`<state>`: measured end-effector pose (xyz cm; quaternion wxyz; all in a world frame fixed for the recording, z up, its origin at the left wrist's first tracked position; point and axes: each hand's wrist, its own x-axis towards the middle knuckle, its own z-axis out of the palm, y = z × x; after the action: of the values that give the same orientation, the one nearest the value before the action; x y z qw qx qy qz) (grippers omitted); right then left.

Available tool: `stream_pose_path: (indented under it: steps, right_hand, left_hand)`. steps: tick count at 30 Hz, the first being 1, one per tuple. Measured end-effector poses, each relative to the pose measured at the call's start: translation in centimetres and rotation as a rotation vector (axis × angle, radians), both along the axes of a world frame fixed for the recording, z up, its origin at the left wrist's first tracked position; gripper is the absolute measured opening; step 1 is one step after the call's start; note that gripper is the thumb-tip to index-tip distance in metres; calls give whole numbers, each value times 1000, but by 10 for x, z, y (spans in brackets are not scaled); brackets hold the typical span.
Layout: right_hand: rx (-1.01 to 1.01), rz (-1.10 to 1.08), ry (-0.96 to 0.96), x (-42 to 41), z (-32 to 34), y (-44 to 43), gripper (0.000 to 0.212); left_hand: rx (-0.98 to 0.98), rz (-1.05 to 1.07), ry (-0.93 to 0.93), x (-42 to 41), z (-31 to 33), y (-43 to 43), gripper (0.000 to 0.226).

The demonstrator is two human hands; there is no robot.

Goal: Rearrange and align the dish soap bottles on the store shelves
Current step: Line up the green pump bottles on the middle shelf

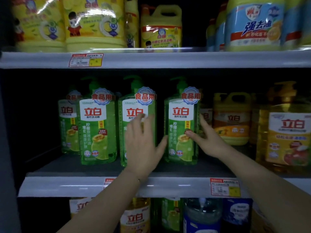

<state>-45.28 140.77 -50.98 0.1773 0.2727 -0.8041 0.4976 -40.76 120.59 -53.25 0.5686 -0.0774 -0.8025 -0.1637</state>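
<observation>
- The left hand (143,140) lies flat against the front of the middle green bottle (133,105). Its fingers (149,122) are straight and spread and hold nothing. This reads as a steadying or pushing touch that keeps the bottle upright and facing out.
- The right hand (207,138) grips the right green bottle (180,115). The thumb presses on the front label and the fingers curl round the bottle's right side, a hold that would suit sliding or turning it.
- Both bottles stand upright on the middle shelf (67,185), near its front edge, with a dark gap between them that the left thumb reaches into.
- That gap is wider than the one between the middle bottle and the left green bottle (98,125), so the likely aim is to close it and even out the row.
- Four green pump bottles are in view on this shelf: three in the front row, and one rear green bottle (68,125) set back behind the left one.
- To the right stand one orange jug (232,118), set further back, and one large golden bottle (286,132) nearer the front.
- Two red price tags sit on the shelf edge: one price tag (224,187) in full view, the other partly hidden behind the left forearm.
</observation>
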Motion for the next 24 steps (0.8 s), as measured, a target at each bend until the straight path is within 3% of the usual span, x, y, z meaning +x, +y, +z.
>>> stream_pose_path:
  steps: [3, 5, 7, 8, 11, 12, 17, 24]
  right_hand:
    - [-66, 0, -55, -4, -5, -7, 73]
    - [-72, 5, -94, -8, -9, -10, 98]
    - [-101, -42, -150, -13, -11, -12, 119]
    - [-132, -71, -188, -14, -11, -14, 118]
    - [-169, -71, -242, -16, -7, -15, 70]
    - [-178, -72, -237, -16, -7, -14, 66]
    - [-263, -53, -216, -9, -7, -5, 72]
    - [-220, 27, -272, 3, -7, 16, 89]
  left_hand:
    - [307, 32, -203, -7, -12, -12, 112]
    - [456, -76, -316, -11, -16, -14, 129]
    - [451, -63, -344, -13, -13, -13, 136]
    - [429, -22, -362, -14, -11, -11, 138]
    - [365, 74, -421, -14, -10, -4, 138]
    - [360, 68, -439, -14, -9, -2, 135]
    - [330, 22, -474, -15, -9, 1, 128]
    - [335, -18, -507, -11, -8, -1, 126]
